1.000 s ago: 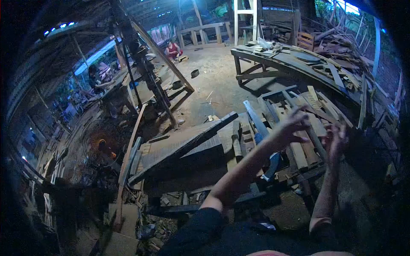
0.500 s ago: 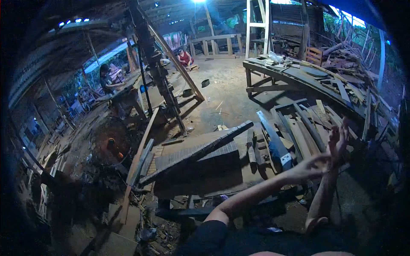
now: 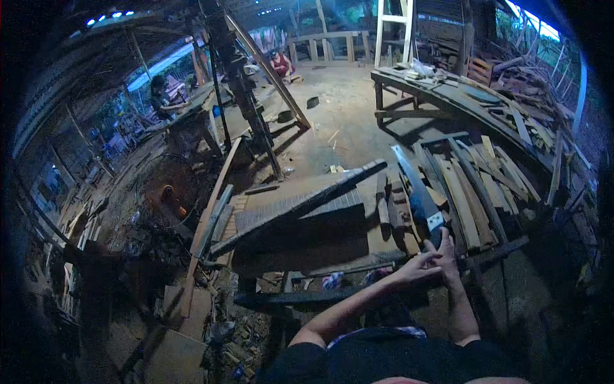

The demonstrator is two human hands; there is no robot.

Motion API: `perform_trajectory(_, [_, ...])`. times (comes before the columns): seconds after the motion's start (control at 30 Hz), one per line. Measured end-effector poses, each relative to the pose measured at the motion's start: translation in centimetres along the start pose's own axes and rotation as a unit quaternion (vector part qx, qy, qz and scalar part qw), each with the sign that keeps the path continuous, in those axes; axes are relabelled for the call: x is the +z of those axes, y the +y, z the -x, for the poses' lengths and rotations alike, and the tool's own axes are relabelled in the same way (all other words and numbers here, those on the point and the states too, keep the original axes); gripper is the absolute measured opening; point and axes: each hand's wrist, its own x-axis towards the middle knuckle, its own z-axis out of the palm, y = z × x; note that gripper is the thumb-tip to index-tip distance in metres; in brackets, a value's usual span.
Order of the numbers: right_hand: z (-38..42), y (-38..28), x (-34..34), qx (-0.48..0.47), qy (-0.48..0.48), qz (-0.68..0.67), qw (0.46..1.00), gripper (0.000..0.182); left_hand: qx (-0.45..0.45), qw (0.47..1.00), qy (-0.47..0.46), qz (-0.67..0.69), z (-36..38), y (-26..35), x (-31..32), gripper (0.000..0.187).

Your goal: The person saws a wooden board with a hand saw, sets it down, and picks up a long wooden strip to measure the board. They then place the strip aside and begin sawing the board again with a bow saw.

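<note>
My left hand (image 3: 422, 265) and my right hand (image 3: 449, 256) meet in front of me, low and right of the middle. The left reaches across to the right palm with its fingers stretched, and nothing shows in it. On my right hand the fingers point up and stand apart, also holding nothing. Just beyond the fingertips lies a handsaw (image 3: 419, 192), its pale end with dark dots nearest me and its shiny narrow end pointing away. Long wooden boards (image 3: 464, 195) lie right of it, and short wood blocks (image 3: 398, 208) on its left.
A dark beam (image 3: 307, 208) slants across a low wooden bench (image 3: 281, 211). Back right stands a long table (image 3: 441, 96) strewn with planks. A post (image 3: 246, 102) and a leaning plank (image 3: 217, 198) stand left. Two people work farther back, one in red (image 3: 280, 64).
Both hands have come down and left from the right side, staying together, and are now near the saw's pale end. The view has shifted slightly.
</note>
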Motion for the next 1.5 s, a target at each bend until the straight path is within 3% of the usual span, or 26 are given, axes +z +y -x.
perform_trajectory(0.1, [0.3,-2.0,0.5,-0.01,0.013,0.022,1.0,0.071,0.025,0.996,0.074,0.052,1.4,-1.8,-1.0,0.041])
perform_trajectory(0.17, [0.0,-1.6,1.8,-0.001,0.026,0.019,0.999,0.073,0.0,0.994,0.075,0.078,2.4,-1.8,-2.0,0.04])
perform_trajectory(0.23, [0.0,-1.2,2.2,-0.017,0.055,-0.044,0.997,0.079,0.005,0.986,0.131,0.1,3.8,-1.6,-2.3,0.038])
perform_trajectory(0.4, [0.3,-2.1,2.0,0.002,0.078,-0.065,0.995,0.078,-0.041,0.979,0.157,0.126,4.9,-3.5,-3.7,0.034])
perform_trajectory(0.5, [0.5,-1.4,2.9,-0.041,0.156,-0.145,0.976,0.076,-0.065,0.963,0.201,0.168,5.7,-2.1,-5.0,0.029])
perform_trajectory(0.57, [0.9,-0.9,2.9,0.05,0.186,-0.158,0.968,0.073,-0.086,0.949,0.254,0.167,5.7,-2.3,-6.4,0.025])
perform_trajectory(0.6, [0.5,1.2,4.3,0.073,0.191,-0.21,0.956,0.065,-0.029,0.945,0.323,0.049,5.8,-2.5,-7.2,0.019])
perform_trajectory(0.63, [0.0,3.0,4.9,0.077,0.191,-0.211,0.956,0.065,-0.031,0.945,0.321,0.049,5.9,-2.4,-8.2,0.019])
perform_trajectory(0.7, [-0.4,5.2,5.5,0.205,0.087,-0.417,0.881,0.061,-0.052,0.922,0.382,0.023,6.4,-2.0,-10.3,0.016])
perform_trajectory(0.73, [-0.3,0.8,2.4,0.241,0.046,-0.485,0.839,0.052,-0.034,0.917,0.397,0.005,6.5,-1.9,-11.4,0.015])
perform_trajectory(0.77, [-0.7,-0.5,1.7,0.243,0.043,-0.48,0.842,0.052,-0.016,0.911,0.413,-0.011,6.6,-2.1,-12.4,0.013])
perform_trajectory(0.83, [-1.1,-1.5,0.6,0.251,0.028,-0.56,0.789,0.042,-0.02,0.9,0.434,-0.035,6.9,-2.5,-14.1,0.012])
perform_trajectory(0.9, [-1.4,-1.6,0.3,0.249,0.002,-0.594,0.765,0.048,0.002,0.888,0.445,-0.117,7.1,-2.8,-15.8,0.012])
perform_trajectory(0.97, [-1.6,-0.5,1.1,0.233,-0.004,-0.6,0.765,0.044,0.002,0.891,0.439,-0.114,7.3,-2.5,-16.8,0.013])
perform_trajectory(1.03, [-1.3,-2.5,-0.1,0.253,-0.027,-0.588,0.767,0.064,-0.013,0.89,0.44,-0.121,7.5,-3.2,-17.5,0.014])
perform_trajectory(1.1, [-0.9,-3.4,-0.5,0.199,-0.009,-0.464,0.863,0.041,-0.015,0.897,0.429,-0.109,8.1,-2.7,-17.2,0.013])
perform_trajectory(1.13, [-0.5,-2.2,0.6,0.064,0.082,-0.298,0.949,0.033,-0.023,0.904,0.415,-0.104,8.5,-3.1,-16.9,0.013])
perform_trajectory(1.17, [-0.4,-1.4,1.7,-0.084,0.165,-0.119,0.976,0.026,-0.023,0.909,0.403,-0.104,8.8,-3.3,-16.9,0.013])
perform_trajectory(1.2, [0.7,-3.9,0.5,-0.027,0.104,-0.111,0.988,0.025,-0.025,0.909,0.402,-0.103,9.3,-3.4,-16.7,0.013])
perform_trajectory(1.3, [0.2,-3.3,2.2,-0.047,0.116,-0.132,0.983,0.025,-0.031,0.919,0.383,-0.088,10.4,-3.7,-16.5,0.013])
perform_trajectory(1.33, [-0.1,-3.0,2.0,0.02,0.06,-0.116,0.991,0.024,-0.025,0.918,0.383,-0.099,10.7,-4.3,-16.7,0.013])
perform_trajectory(1.37, [-0.3,-2.8,2.0,0.019,0.06,-0.116,0.991,0.024,-0.018,0.917,0.382,-0.11,11.0,-4.8,-16.9,0.013])
perform_trajectory(1.43, [-0.3,-4.4,1.0,0.148,-0.008,-0.27,0.951,0.021,-0.016,0.916,0.383,-0.118,11.5,-5.2,-17.6,0.014])
perform_trajectory(1.47, [-0.1,-5.1,0.7,0.115,0.032,-0.363,0.924,0.02,-0.013,0.914,0.385,-0.126,11.7,-5.4,-17.9,0.015])
perform_trajectory(1.5, [0.0,-5.1,0.5,0.113,0.034,-0.364,0.924,0.02,-0.011,0.914,0.385,-0.127,11.8,-4.8,-18.1,0.015])
